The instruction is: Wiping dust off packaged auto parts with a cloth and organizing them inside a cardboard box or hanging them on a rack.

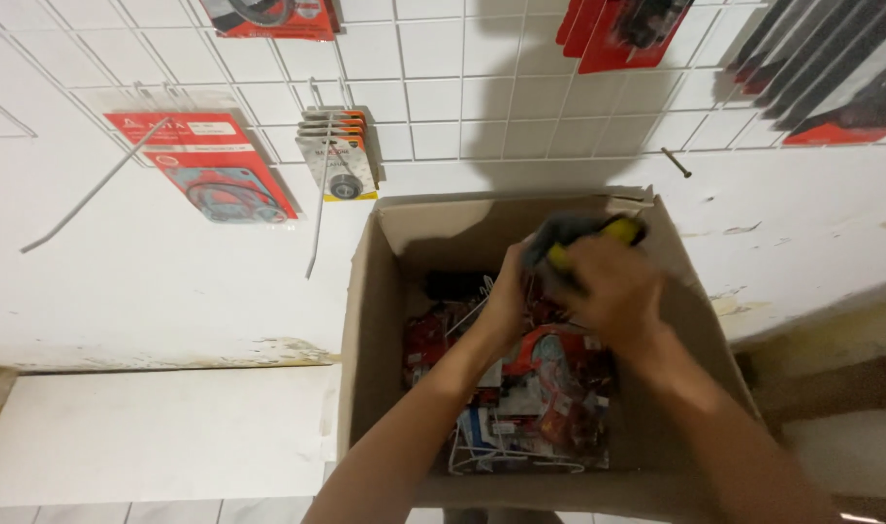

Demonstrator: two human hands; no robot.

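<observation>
Reaching into an open cardboard box (365,388), both hands meet over its far end. The right hand (612,286) is closed around a dark pack with a yellow part (598,231), lifted above the rest of the contents, seemingly to get it free of the heap; motion blur hides the exact finger positions. The left hand (506,291) is just beside it, touching the same pack or the ones under it, but whether its fingers are closed or spread cannot be told. Below the hands lies a loose heap of red packs (549,378), with white wire hooks (501,456) at the near end. The box stands against a white wall (171,272). On the wall's wire grid (443,87), hooks carry hanging goods: a red pack (215,170) to the left, a small stack of yellow-edged packs (338,155) nearer the middle, and more red and dark packs (821,78) at the far right.
</observation>
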